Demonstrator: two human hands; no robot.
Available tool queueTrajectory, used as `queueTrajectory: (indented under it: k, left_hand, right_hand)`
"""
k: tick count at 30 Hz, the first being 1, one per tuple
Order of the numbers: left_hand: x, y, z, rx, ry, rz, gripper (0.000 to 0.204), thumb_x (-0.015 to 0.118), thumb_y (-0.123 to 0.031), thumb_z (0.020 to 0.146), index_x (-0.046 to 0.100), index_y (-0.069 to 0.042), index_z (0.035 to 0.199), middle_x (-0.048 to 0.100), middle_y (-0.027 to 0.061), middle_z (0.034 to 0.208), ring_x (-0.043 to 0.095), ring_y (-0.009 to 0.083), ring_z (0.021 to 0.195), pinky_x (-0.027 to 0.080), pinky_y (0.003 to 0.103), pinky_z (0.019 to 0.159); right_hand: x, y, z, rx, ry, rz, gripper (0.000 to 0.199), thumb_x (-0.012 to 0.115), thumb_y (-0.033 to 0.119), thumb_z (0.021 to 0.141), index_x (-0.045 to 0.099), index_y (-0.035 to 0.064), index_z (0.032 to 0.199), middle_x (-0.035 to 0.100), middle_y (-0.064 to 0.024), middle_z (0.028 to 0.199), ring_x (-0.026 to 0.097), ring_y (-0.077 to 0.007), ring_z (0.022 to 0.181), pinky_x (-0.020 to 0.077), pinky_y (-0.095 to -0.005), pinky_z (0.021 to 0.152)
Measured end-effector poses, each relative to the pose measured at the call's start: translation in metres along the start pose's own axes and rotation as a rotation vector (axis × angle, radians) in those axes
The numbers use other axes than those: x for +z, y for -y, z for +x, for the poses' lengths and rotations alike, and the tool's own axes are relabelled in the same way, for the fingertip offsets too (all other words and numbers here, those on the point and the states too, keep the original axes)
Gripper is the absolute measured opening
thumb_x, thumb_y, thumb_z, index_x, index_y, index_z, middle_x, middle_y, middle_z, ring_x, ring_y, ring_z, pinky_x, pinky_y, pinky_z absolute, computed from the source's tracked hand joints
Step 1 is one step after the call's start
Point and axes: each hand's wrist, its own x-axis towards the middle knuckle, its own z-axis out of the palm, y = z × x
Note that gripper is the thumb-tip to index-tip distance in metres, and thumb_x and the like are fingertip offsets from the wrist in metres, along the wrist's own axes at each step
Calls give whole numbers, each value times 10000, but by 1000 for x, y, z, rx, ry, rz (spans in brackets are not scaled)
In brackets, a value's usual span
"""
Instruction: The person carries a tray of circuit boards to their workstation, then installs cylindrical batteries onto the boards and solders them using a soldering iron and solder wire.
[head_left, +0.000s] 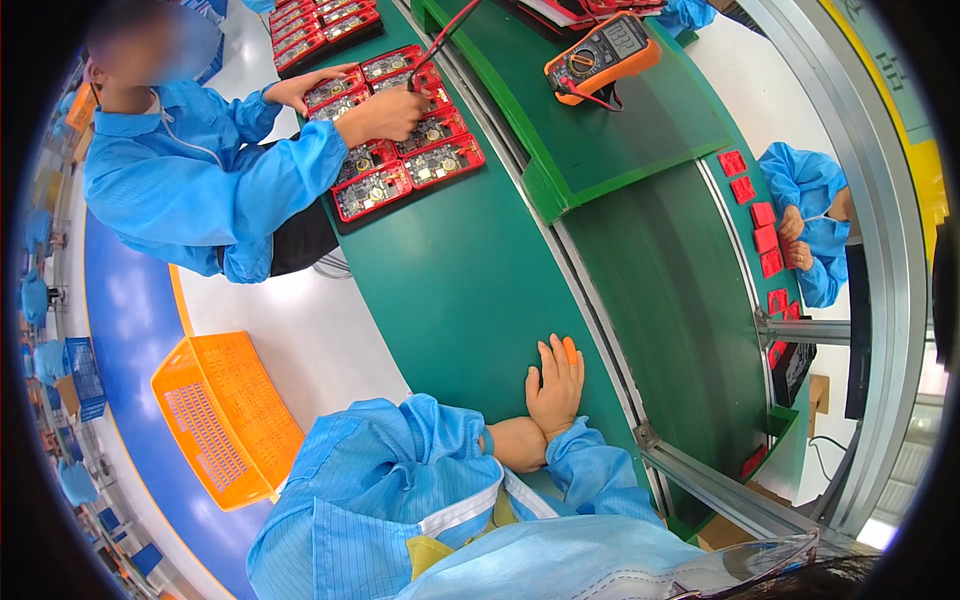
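My right hand [555, 385] lies flat on the green counter [470, 290], palm down, fingers spread, grip open with nothing in it; one fingertip wears an orange cot. My left hand I can't make out: the left forearm [515, 443] crosses under the right wrist and the hand itself is hidden, so I cannot tell its grip. Both arms are in blue sleeves, folded at the counter's near edge.

Just right of my hand runs the metal rail [600, 330] between the counter and the dark green conveyor belt [680, 300]. Small red parts [762, 225] sit in a row along the belt's far edge, where another person's hand [795, 240] in a blue sleeve works.

Further up the counter, well apart from my hand, a black tray of red circuit boards [410, 160]; a co-worker in a blue coat has one hand [385, 115] on them holding a probe with a red lead. An orange multimeter [603, 55] lies on the raised green shelf [620, 130]. An orange plastic basket [225, 415] sits on the floor to my left.
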Motion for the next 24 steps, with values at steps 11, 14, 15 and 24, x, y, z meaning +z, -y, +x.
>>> queueTrajectory:
  k: [11,14,15,24]
  left_hand:
    - [7,4,-2,32,1,62,105,609,-172,762,649,-93,818,655,112,732,636,305,638,519,406,603]
    - [1,1,0,34,9,73,92,618,-171,748,650,-95,790,649,105,707,634,300,622,517,407,587]
    - [1,0,0,29,12,72,86,621,-170,743,650,-95,775,645,102,692,632,299,614,516,408,579]
    - [-2,-3,0,24,11,71,81,625,-172,743,637,-93,753,640,103,678,631,301,604,512,404,558]
  right_hand:
    - [-1,0,0,-17,-7,-11,406,591,167,836,574,46,1223,506,-149,1349,439,-374,1263,301,-527,1083]
    - [-3,0,-1,-12,0,-18,400,586,167,841,574,46,1223,506,-149,1348,438,-378,1264,300,-529,1083]
    - [-2,0,-1,-11,0,-16,399,585,168,842,573,47,1223,507,-149,1347,438,-379,1264,299,-530,1084]
    - [-1,-1,-2,-8,9,-15,409,572,164,848,559,48,1240,502,-148,1353,431,-381,1273,289,-526,1092]
